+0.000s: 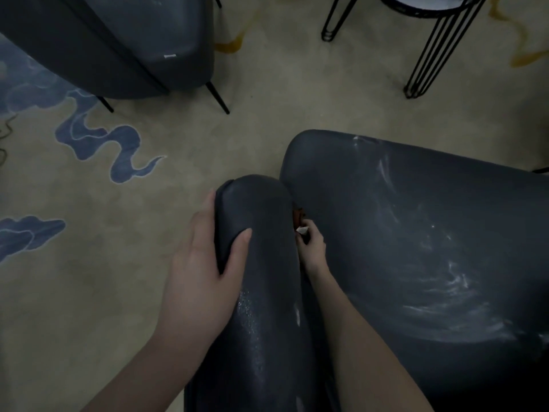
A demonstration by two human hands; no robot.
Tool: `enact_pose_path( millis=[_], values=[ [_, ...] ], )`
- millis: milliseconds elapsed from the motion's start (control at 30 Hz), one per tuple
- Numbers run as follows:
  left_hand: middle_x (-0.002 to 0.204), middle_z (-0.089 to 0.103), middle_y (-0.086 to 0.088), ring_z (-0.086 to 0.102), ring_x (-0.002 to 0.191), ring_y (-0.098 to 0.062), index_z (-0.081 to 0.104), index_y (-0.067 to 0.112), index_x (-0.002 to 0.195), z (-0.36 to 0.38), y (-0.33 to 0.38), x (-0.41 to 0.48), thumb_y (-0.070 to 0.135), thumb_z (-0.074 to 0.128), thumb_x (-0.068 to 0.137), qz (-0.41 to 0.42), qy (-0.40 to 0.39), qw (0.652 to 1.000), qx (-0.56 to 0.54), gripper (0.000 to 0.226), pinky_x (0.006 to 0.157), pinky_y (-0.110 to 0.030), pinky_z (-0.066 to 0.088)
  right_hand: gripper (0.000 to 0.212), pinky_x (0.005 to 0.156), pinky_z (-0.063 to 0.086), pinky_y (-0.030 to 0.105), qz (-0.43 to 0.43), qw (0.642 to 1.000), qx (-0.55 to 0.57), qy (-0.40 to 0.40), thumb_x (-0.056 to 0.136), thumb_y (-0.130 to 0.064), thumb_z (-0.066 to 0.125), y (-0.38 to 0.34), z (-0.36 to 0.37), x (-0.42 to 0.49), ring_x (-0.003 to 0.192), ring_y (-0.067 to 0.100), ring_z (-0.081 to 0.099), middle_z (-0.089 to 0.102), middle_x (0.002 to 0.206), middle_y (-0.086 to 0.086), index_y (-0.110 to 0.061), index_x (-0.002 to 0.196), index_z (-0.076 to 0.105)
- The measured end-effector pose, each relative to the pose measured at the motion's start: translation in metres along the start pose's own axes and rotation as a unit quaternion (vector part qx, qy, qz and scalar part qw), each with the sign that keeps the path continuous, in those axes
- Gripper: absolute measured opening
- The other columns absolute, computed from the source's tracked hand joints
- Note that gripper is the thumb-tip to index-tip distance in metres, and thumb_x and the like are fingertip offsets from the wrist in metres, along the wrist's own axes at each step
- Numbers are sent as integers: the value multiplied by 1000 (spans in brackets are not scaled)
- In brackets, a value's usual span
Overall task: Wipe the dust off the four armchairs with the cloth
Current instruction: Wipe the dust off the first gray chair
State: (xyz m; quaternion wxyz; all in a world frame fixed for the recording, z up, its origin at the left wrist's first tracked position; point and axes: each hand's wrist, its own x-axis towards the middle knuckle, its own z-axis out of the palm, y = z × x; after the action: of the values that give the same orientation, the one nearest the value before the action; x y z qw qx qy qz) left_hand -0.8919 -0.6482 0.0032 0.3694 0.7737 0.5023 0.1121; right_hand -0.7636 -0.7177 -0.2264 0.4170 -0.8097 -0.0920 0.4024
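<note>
A dark grey armchair [421,251] fills the lower right; white dust streaks mark its seat. Its left armrest [261,263] runs up the middle of the view. My left hand [208,257] grips the outer side of that armrest near its front end, thumb on top. My right hand [312,248] is pushed down into the gap between armrest and seat, fingers closed on a small white piece of cloth [302,231], mostly hidden. A second dark armchair [124,40] stands at the upper left.
A round side table on thin black metal legs [430,46] stands at the upper right. The floor is a beige carpet [184,138] with blue cloud patterns on the left and yellow marks near the top.
</note>
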Motion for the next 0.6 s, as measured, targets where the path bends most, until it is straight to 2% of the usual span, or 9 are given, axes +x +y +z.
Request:
enact_pose_path(
  millis=[67, 133, 233, 333, 467, 567, 600],
  values=[
    [132, 38, 23, 27, 112, 25, 28, 22, 154, 0, 1, 0, 48, 45, 90, 3, 0, 1000, 11, 71, 87, 12, 17, 25, 96, 49, 43, 5, 1000, 6, -13, 94, -6, 58, 7, -4, -11, 104, 26, 62, 68, 109, 13, -7, 119, 60],
    [136, 39, 19, 28, 113, 20, 26, 23, 154, 0, 1, 0, 45, 47, 93, 0, -3, 1000, 15, 68, 87, 12, 17, 23, 96, 49, 46, 11, 999, 22, -35, 96, -10, 58, 16, -8, -23, 107, 28, 63, 69, 109, 12, -8, 118, 61],
    [146, 42, 11, 34, 120, 12, 24, 25, 155, -1, -1, -1, 42, 49, 96, 6, -12, 1000, 19, 66, 91, 6, 20, 19, 97, 49, 42, 17, 995, 70, -64, 99, -14, 57, 20, -18, -49, 108, 24, 64, 70, 110, 10, -9, 117, 62],
    [151, 40, 6, 37, 133, -2, 23, 25, 155, -1, -2, -1, 42, 47, 99, 8, -21, 1000, 19, 64, 100, -8, 24, 21, 99, 47, 39, 28, 990, 112, -76, 101, -19, 55, 19, -27, -72, 108, 22, 64, 69, 113, 11, -6, 114, 63],
    [150, 42, 4, 38, 132, -8, 22, 24, 155, -1, -2, -1, 38, 49, 100, 4, -22, 1000, 0, 63, 96, -8, 22, 22, 103, 48, 38, 56, 980, 173, -78, 101, -20, 55, 7, -40, -96, 116, 22, 63, 70, 118, 5, -14, 119, 66],
    [152, 39, 4, 38, 135, -12, 20, 24, 156, -2, -4, -1, 41, 46, 101, -1, -38, 999, -14, 63, 98, -12, 23, 28, 91, 52, 24, 63, 978, 187, -69, 101, -18, 53, -13, -54, -115, 104, 14, 66, 70, 113, 3, -9, 127, 61],
    [152, 39, 3, 37, 136, -13, 20, 24, 156, -2, -5, -1, 41, 46, 101, 0, -39, 999, -15, 63, 99, -13, 23, 30, 92, 52, 24, 60, 979, 186, -61, 101, -19, 53, -19, -57, -121, 105, 15, 66, 70, 115, 4, -8, 128, 60]
  ],
)
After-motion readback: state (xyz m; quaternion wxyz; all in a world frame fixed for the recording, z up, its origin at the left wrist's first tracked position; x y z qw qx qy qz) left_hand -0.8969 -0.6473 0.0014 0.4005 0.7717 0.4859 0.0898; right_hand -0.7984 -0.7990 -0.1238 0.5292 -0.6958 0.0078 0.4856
